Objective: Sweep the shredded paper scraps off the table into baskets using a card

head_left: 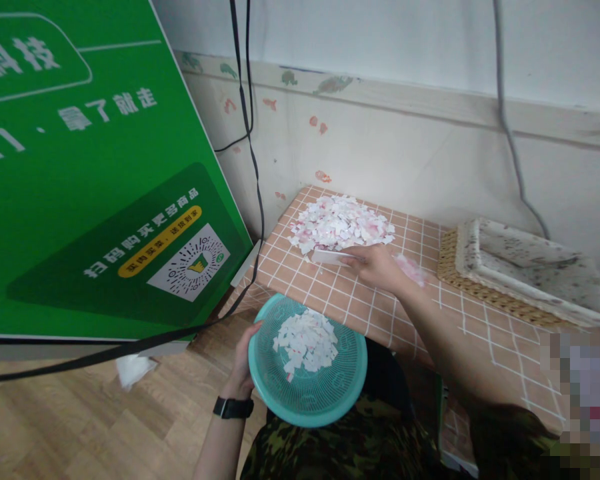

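Observation:
My left hand (246, 357) grips the left rim of a teal plastic colander (310, 403), held just below the table's front edge. Torn white paper scraps (307, 340) lie in the middle of the colander. Over the table, my right hand (367, 263) is closed on a flat white piece, perhaps card or plastic (327, 257), its long edge against the near side of a heap of paper scraps (343, 220). Some pinkish scraps (410, 268) lie to the right, by my wrist.
A checked brown cloth (460, 333) covers the table. On its right stands a cloth-lined wicker basket (500, 297). A green sign panel (130, 167) rises at left, with a black cable (256, 193) hanging in front. A white scrap (134, 370) lies on the wooden floor.

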A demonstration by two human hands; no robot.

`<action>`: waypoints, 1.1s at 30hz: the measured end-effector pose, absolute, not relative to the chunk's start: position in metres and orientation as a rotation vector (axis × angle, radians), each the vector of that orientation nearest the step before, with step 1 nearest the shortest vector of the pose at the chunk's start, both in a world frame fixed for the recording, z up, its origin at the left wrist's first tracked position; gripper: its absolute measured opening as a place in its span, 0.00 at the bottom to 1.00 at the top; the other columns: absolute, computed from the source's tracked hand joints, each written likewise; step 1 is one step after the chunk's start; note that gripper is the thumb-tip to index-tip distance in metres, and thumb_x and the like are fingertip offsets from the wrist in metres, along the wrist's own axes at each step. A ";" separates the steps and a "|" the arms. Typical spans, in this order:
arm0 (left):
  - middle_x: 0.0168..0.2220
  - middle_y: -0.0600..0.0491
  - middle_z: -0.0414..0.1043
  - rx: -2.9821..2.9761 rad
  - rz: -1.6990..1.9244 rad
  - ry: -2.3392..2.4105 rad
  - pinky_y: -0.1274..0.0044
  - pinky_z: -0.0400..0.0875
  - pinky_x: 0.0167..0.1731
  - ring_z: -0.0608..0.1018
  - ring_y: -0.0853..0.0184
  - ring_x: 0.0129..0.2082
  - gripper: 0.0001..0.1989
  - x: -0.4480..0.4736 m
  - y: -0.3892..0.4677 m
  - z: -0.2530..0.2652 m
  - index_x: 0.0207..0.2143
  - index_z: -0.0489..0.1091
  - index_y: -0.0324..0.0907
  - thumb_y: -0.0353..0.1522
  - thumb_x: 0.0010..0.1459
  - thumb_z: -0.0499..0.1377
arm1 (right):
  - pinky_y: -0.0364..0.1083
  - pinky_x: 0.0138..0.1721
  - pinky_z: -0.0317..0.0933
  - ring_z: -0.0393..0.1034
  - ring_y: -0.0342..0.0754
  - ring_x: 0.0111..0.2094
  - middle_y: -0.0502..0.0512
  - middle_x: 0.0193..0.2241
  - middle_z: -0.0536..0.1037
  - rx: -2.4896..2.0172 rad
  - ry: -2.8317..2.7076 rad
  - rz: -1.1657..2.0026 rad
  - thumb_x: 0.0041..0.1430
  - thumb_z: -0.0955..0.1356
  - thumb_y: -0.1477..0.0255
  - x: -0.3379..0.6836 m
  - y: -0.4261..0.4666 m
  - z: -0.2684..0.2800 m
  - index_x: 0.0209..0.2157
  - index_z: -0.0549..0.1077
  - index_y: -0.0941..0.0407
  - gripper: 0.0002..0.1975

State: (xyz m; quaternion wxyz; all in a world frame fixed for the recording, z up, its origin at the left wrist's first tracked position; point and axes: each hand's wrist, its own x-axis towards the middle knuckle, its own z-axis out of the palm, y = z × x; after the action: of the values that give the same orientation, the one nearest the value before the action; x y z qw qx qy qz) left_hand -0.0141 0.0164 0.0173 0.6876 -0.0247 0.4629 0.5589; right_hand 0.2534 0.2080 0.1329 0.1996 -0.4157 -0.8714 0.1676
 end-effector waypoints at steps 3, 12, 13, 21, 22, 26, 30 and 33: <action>0.29 0.48 0.81 -0.054 1.247 1.040 0.69 0.74 0.35 0.80 0.60 0.28 0.11 -0.015 0.016 0.016 0.32 0.77 0.36 0.35 0.49 0.63 | 0.45 0.29 0.58 0.72 0.47 0.27 0.53 0.29 0.81 -1.211 -2.437 0.380 0.61 0.63 0.69 0.253 0.207 0.132 0.41 0.78 0.52 0.13; 0.30 0.49 0.81 -0.052 1.245 1.014 0.70 0.74 0.36 0.80 0.61 0.28 0.10 -0.013 0.017 0.020 0.32 0.77 0.37 0.35 0.49 0.63 | 0.46 0.34 0.63 0.75 0.47 0.32 0.53 0.36 0.82 -1.078 -2.455 0.495 0.63 0.62 0.70 0.246 0.191 0.119 0.47 0.76 0.49 0.15; 0.29 0.49 0.81 -0.057 1.236 1.015 0.70 0.74 0.35 0.80 0.61 0.28 0.10 -0.014 0.017 0.019 0.32 0.77 0.36 0.35 0.49 0.63 | 0.46 0.35 0.64 0.75 0.47 0.33 0.53 0.37 0.82 -1.072 -2.450 0.519 0.62 0.62 0.70 0.248 0.190 0.118 0.46 0.77 0.49 0.15; 0.28 0.49 0.81 -0.068 1.244 1.039 0.72 0.74 0.34 0.80 0.62 0.27 0.10 -0.013 0.016 0.021 0.31 0.77 0.36 0.34 0.50 0.63 | 0.46 0.32 0.65 0.76 0.49 0.30 0.53 0.34 0.82 -1.182 -2.477 0.423 0.62 0.63 0.68 0.275 0.179 0.133 0.43 0.78 0.50 0.13; 0.28 0.49 0.81 -0.070 1.241 1.038 0.72 0.74 0.33 0.80 0.62 0.27 0.10 -0.013 0.016 0.022 0.31 0.77 0.36 0.34 0.50 0.62 | 0.46 0.30 0.64 0.76 0.49 0.29 0.54 0.33 0.82 -1.218 -2.468 0.360 0.62 0.62 0.67 0.273 0.174 0.132 0.44 0.78 0.52 0.14; 0.28 0.49 0.81 -0.069 1.238 1.023 0.71 0.74 0.33 0.80 0.61 0.27 0.10 -0.012 0.017 0.020 0.32 0.77 0.36 0.34 0.50 0.62 | 0.46 0.29 0.65 0.75 0.48 0.29 0.57 0.33 0.82 -1.196 -2.476 0.260 0.64 0.60 0.69 0.245 0.139 0.124 0.53 0.71 0.54 0.18; 0.26 0.50 0.80 -0.093 1.277 1.083 0.72 0.74 0.33 0.80 0.62 0.26 0.09 -0.015 0.018 0.012 0.32 0.77 0.37 0.33 0.49 0.63 | 0.47 0.36 0.67 0.75 0.50 0.41 0.61 0.48 0.76 -1.041 -2.522 0.085 0.64 0.59 0.74 0.203 0.110 0.110 0.54 0.68 0.60 0.19; 0.25 0.50 0.79 -0.119 1.267 1.105 0.74 0.74 0.31 0.79 0.64 0.25 0.08 -0.016 0.018 0.009 0.30 0.76 0.35 0.32 0.48 0.63 | 0.47 0.32 0.67 0.74 0.51 0.40 0.63 0.47 0.76 -1.050 -2.567 -0.086 0.62 0.59 0.78 0.181 0.104 0.102 0.52 0.69 0.64 0.18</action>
State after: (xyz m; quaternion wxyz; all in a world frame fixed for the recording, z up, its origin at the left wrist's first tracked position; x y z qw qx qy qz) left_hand -0.0158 0.0178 0.0089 0.6656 -0.0529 0.4894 0.5610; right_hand 0.1813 0.1042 0.1015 0.1824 -0.3722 -0.9095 -0.0306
